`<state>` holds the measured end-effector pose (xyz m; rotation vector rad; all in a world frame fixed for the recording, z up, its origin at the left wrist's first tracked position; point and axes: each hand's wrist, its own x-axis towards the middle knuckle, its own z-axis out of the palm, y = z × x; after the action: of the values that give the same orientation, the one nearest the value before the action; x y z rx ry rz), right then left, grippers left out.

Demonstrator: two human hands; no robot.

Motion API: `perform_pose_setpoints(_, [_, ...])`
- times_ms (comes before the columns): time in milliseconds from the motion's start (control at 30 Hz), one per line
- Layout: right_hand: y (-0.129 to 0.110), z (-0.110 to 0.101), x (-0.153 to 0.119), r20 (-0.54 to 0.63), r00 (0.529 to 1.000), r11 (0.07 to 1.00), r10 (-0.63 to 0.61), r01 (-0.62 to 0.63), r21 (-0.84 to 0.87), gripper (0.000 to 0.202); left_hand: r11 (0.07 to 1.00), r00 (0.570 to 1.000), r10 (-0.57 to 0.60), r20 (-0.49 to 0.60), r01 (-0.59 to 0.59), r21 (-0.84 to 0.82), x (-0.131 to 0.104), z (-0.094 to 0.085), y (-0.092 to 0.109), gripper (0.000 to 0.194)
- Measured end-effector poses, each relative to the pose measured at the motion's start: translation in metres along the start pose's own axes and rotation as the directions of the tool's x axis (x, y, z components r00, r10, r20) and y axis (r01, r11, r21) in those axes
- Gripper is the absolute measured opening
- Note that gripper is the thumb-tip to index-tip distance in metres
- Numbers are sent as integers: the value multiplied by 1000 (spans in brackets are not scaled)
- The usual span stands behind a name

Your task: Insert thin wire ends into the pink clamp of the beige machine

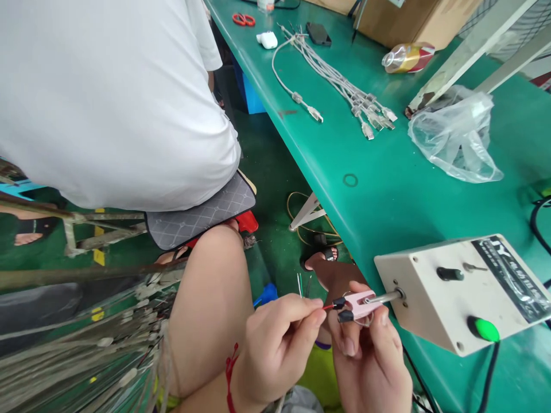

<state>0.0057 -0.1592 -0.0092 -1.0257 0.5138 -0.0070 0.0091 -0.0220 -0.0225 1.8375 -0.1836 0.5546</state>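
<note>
L hand (275,344): pinches thin red wire (328,307), tip at pink fork head (359,304). R hand (370,355): fingers curled under fork head, touching it. Fork on metal shaft into beige box (456,292) w/ green button (486,330), on green bench (387,189). Farther: plastic bag (456,137), USB cable bundle (344,86), red scissors (243,19).

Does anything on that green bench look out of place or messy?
Yes: a crushed drink bottle lies on its side at the far end of the green bench, and a crumpled clear plastic bag sits loose beside it. Both look like litter among the cables.
</note>
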Motion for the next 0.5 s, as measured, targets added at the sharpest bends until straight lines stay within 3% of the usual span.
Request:
perform_pose_setpoints(333, [-1,2,4,30,999,999,-41,42,-32,45,1000,999,14,40,-14,-17,2,7,-2,13])
perform_pose_setpoints(433, [-3,-11,-1,79,997,988,-12,24,-155,50,999,998,34,50,-34,-2,2,7,-1,17])
perform_pose_setpoints(500, [-12,-31,-9,91,996,944,-17,46,-326,53,998,997,46,54,-48,28,3,7,1,19])
